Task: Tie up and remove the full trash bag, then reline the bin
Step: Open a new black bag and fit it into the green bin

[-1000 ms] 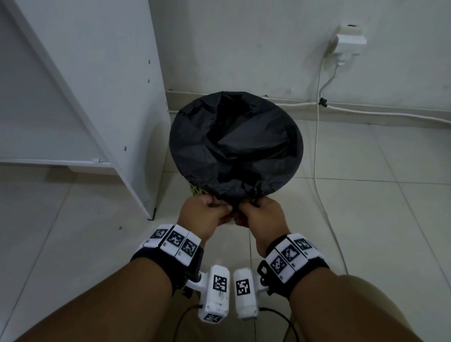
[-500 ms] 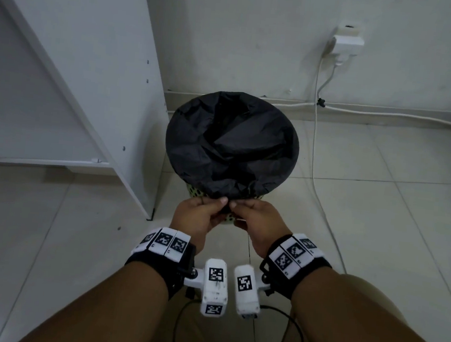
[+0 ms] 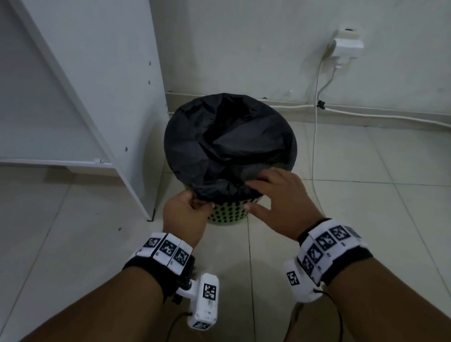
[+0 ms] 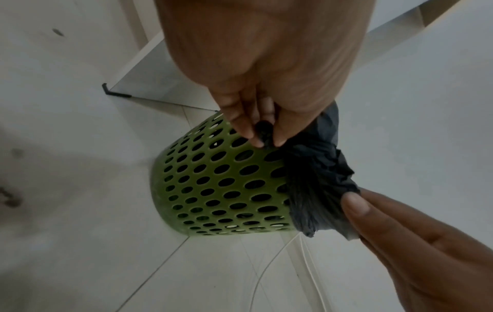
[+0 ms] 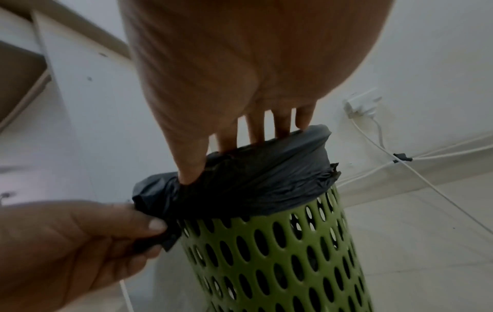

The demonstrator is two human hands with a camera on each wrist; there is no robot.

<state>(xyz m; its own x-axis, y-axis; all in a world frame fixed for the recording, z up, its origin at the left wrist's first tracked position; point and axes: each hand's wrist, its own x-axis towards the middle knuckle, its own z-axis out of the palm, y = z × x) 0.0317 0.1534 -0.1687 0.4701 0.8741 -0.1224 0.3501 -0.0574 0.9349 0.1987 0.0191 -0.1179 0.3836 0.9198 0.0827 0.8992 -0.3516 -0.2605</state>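
A green perforated bin (image 3: 228,215) (image 4: 213,179) (image 5: 280,253) stands on the tiled floor. A black trash bag (image 3: 221,148) (image 4: 314,179) (image 5: 266,179) lines it, folded over the rim. My left hand (image 3: 199,202) (image 4: 265,141) (image 5: 160,232) pinches a twisted bit of the bag's edge at the near rim. My right hand (image 3: 252,197) (image 5: 226,156) lies over the rim just to the right. Its fingers are straight and spread on the bag, and the thumb presses the bag's outer fold. The bag's inside looks slack and crumpled.
A white shelf unit (image 3: 90,75) stands close on the bin's left. A wall socket with a plug (image 3: 346,46) is at the back right. A white cable (image 3: 313,151) runs from it down the floor just right of the bin, and another follows the skirting.
Both hands were pinching the bag together at the near rim. The right hand has let go and moved right onto the rim with fingers spread. The left keeps its pinch.
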